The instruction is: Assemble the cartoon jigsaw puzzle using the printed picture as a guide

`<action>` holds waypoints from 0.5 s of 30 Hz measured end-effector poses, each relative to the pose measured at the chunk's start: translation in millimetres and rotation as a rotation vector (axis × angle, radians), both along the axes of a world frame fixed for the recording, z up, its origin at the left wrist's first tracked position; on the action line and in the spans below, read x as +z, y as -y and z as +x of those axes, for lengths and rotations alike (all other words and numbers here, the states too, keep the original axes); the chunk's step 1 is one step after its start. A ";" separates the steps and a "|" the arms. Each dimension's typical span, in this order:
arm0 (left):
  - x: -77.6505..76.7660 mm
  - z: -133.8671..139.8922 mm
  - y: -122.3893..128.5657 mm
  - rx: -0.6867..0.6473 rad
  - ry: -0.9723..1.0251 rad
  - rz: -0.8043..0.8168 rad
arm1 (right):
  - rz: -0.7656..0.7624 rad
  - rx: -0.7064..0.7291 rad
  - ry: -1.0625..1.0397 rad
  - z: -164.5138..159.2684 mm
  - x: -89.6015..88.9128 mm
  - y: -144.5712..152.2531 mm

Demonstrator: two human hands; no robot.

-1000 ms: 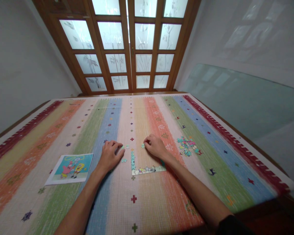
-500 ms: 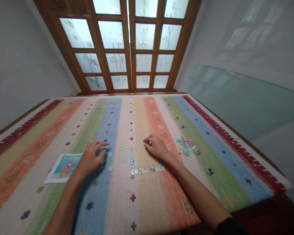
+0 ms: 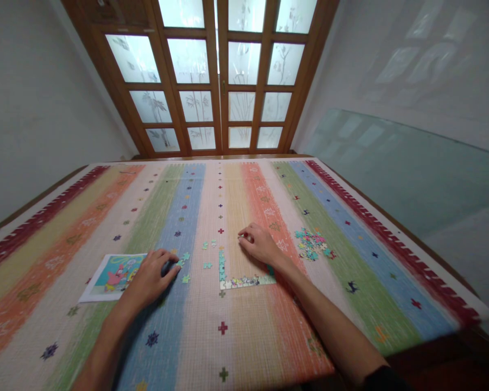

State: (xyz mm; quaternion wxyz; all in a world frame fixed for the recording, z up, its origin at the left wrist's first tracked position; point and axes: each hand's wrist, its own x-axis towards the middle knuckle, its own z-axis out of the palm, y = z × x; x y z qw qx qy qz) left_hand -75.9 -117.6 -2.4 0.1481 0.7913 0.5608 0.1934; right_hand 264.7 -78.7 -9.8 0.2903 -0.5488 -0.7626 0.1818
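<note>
My left hand (image 3: 152, 274) rests low over the blue stripe, thumb and fingers apart. Its fingertips are right beside a few loose teal puzzle pieces (image 3: 186, 256); whether they touch them I cannot tell. My right hand (image 3: 258, 244) is pinched over the yellow stripe, with a small teal puzzle piece (image 3: 240, 235) mostly hidden at its fingertips. Below it lies an L-shaped joined edge of a jigsaw (image 3: 244, 282), its right end partly behind my right forearm. More single pieces (image 3: 207, 265) lie just left of that edge.
A heap of mixed puzzle pieces (image 3: 313, 244) lies right of my right hand. The picture card (image 3: 106, 279) with cartoon figures is partly covered by my left hand. Everything lies on a striped tablecloth (image 3: 195, 336). Wood-framed glass doors (image 3: 224, 108) stand beyond the table.
My left hand has lowered and come nearer the table, its fingers curling beside the loose pieces. More of the picture card shows. My right hand stays nearly in place, still pinched.
</note>
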 end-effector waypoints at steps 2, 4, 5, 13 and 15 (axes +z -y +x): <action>2.3 1.5 -0.4 0.007 0.024 0.002 | -0.010 0.006 -0.034 -1.5 1.8 0.9; 4.6 3.1 0.2 0.010 0.071 0.023 | -0.022 0.016 -0.062 -3.2 3.6 1.9; 5.8 4.2 0.8 0.006 0.103 0.031 | -0.026 0.025 -0.073 -4.1 4.6 2.6; 23.7 41.7 1.0 -0.103 0.300 -0.039 | -0.135 0.191 -0.240 -22.0 17.0 15.2; 28.4 57.6 -1.7 -0.167 0.366 -0.065 | -0.202 0.246 -0.328 -28.5 18.9 19.0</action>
